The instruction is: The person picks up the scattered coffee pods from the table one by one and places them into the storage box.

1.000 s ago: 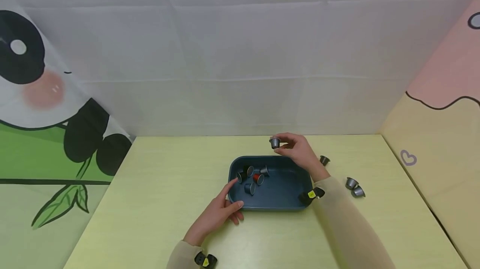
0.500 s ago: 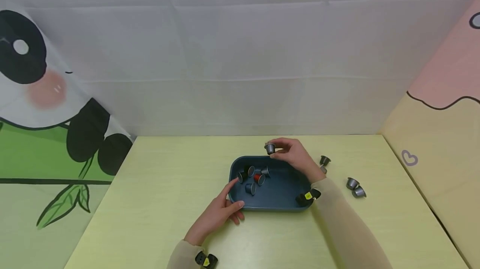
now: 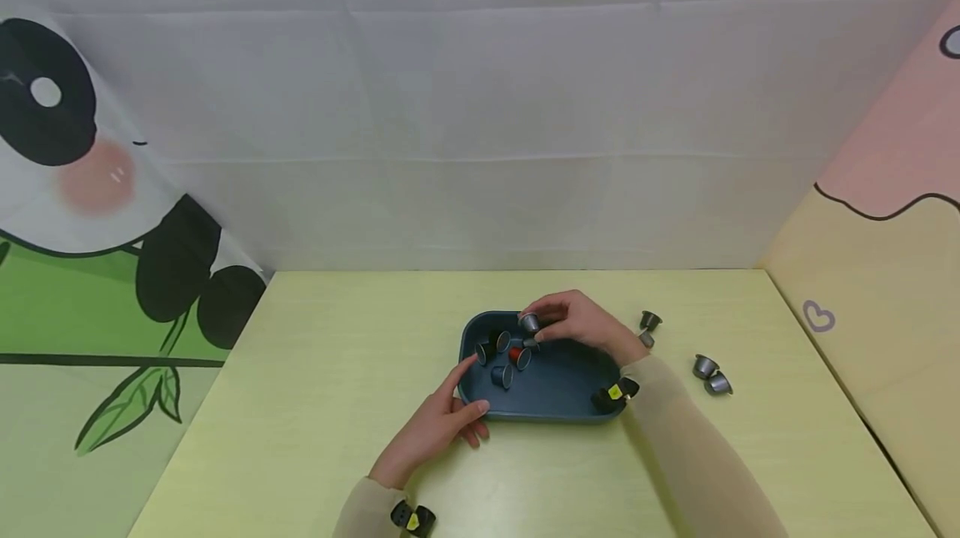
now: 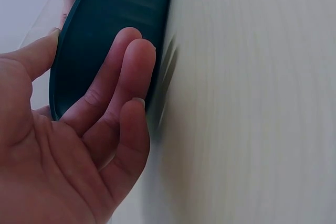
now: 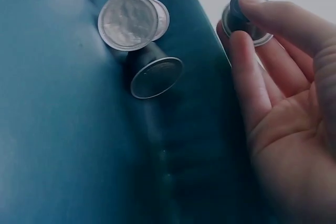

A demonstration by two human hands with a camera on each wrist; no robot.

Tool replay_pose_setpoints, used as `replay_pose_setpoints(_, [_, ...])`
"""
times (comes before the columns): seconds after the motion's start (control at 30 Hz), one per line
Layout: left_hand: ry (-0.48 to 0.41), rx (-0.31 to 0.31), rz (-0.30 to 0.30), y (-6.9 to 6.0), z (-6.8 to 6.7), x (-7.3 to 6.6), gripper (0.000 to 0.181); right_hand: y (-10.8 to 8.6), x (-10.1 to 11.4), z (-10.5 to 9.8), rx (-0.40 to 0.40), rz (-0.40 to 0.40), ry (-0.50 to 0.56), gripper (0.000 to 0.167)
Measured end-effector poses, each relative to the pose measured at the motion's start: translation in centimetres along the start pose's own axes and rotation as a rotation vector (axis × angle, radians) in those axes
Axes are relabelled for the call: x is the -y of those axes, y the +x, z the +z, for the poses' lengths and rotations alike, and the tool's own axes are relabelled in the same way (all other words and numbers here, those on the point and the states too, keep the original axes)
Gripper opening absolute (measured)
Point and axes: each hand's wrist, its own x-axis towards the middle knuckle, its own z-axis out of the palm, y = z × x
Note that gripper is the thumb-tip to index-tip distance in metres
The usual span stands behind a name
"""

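Observation:
A dark blue tray (image 3: 562,392) stands on the table with several coffee capsules in its left half, among them a red one (image 3: 514,356) and a blue one (image 3: 502,376). My right hand (image 3: 581,325) pinches a grey capsule (image 3: 529,323) over the tray's back part; the right wrist view shows that capsule (image 5: 239,22) between thumb and fingers. At the tray's front left corner, my left hand (image 3: 438,429) holds the rim, thumb and index finger on the edge. In the left wrist view the other fingers of this hand (image 4: 79,140) lie bent against the tray's outer wall (image 4: 100,35).
To the right of the tray, several grey capsules lie on the yellowish table (image 3: 337,354): two near its back right corner (image 3: 650,320) and two farther right (image 3: 717,384). A white cloth wall (image 3: 480,104) rises behind the table, with printed panels at both sides.
My right hand has moved down, toward the viewer and slightly left, bringing the pinched capsule from behind the tray to over it. The left hand has stayed at the rim.

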Motion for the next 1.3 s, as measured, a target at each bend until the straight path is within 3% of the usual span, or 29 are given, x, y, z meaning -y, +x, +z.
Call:
replay_pose_setpoints(0.23, [-0.002,0.004,-0.006,0.1,0.0,0.0,0.073,0.3,0.0,0.5,0.085,0.053,-0.013,0.04])
replay_pose_setpoints(0.37, [0.004,0.004,-0.005,0.1,-0.1,-0.1,0.072,0.4,-0.2,0.8,0.107,0.061,-0.078,0.04])
replay_pose_setpoints(1.3, [0.006,-0.003,0.002,0.1,0.0,0.0,0.074,1.1,-0.9,1.9,0.188,0.108,-0.358,0.04])
